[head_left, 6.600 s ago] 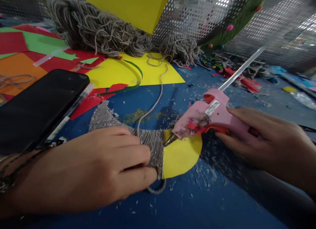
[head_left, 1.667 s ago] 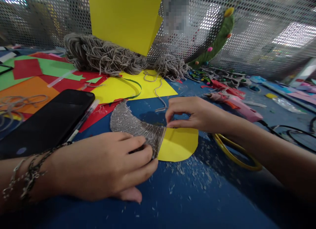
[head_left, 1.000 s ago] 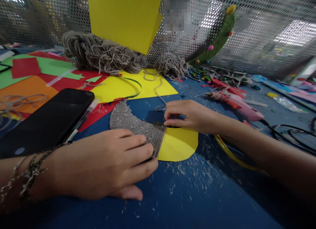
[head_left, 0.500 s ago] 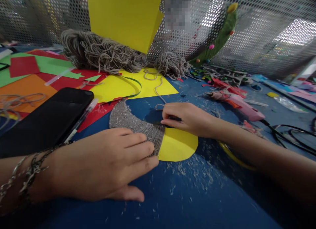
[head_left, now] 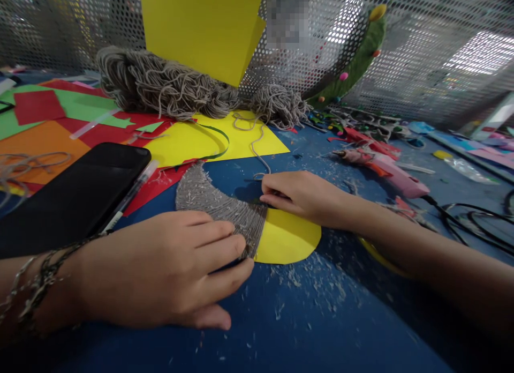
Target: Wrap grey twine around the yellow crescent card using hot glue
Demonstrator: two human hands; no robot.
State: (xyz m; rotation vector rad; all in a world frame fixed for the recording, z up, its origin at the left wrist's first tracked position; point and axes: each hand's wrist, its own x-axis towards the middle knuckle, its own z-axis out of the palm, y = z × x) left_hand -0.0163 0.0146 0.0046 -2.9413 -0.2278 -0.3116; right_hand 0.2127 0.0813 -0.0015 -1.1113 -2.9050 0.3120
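A crescent-shaped piece lies on the blue tabletop. Rows of grey yarn (head_left: pixel 217 199) cover its left part, and its right end is bare yellow card (head_left: pixel 289 236). My left hand (head_left: pixel 168 271) rests flat with fingers apart, fingertips on the yarn-covered part. At the crescent's inner edge, my right hand (head_left: pixel 297 196) is closed in a pinch near where yarn meets bare card. A strand of grey yarn (head_left: pixel 262 157) runs from the tangled ball to its fingers. What lies between the fingertips is partly hidden.
Behind stand a big yarn skein (head_left: pixel 160 86), a smaller yarn ball (head_left: pixel 279 105) and a perforated metal screen (head_left: pixel 421 57). A black phone (head_left: pixel 84 193) and a pen (head_left: pixel 130 196) lie left, near coloured paper sheets (head_left: pixel 40 148). To the right is a pink glue gun (head_left: pixel 395 177) with a black cable.
My left hand has slid slightly left and down over the crescent. My right hand is almost in place, its fingers still pinched, and the loose yarn loop beside it has flattened.
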